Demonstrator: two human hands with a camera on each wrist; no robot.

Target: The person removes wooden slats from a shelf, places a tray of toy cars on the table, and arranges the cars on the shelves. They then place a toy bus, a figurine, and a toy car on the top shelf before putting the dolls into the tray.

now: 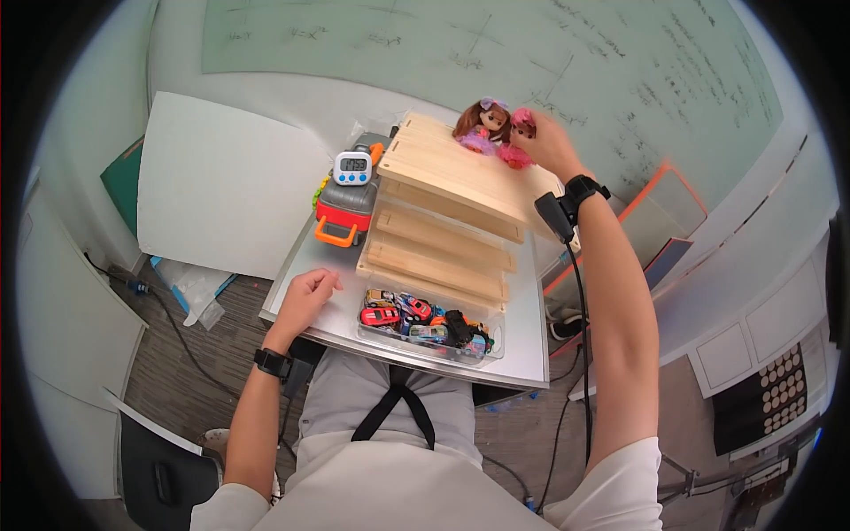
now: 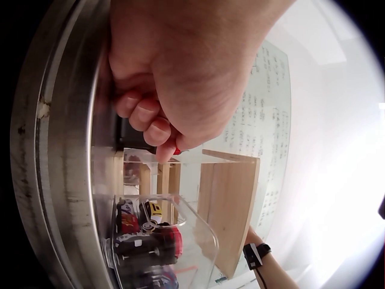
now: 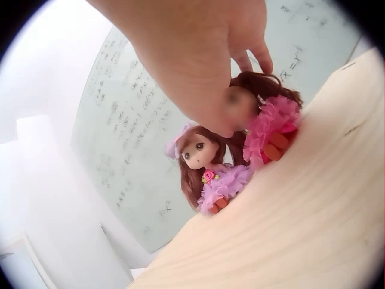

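Observation:
My right hand [image 1: 553, 150] grips the head of a doll in a pink dress [image 3: 274, 129], with the thumb in front of its face and fingers behind. The doll's feet are at the top board of a wooden shelf unit [image 1: 443, 164]. Right beside it sits a second doll in a lilac dress [image 3: 224, 185], with a lilac bow and long brown hair. My left hand [image 1: 307, 299] rests by the table's front left edge, fingers loosely curled and holding nothing. Near it stands a clear plastic bin [image 1: 365, 334] filled with several toy cars [image 1: 381, 316].
Left of the shelf are a grey and red toolbox [image 1: 341, 208] with an orange handle and a white digital timer [image 1: 352, 168] on top. A white board [image 1: 217, 190] leans at the left. Behind the shelf hangs a written-on whiteboard [image 1: 390, 49].

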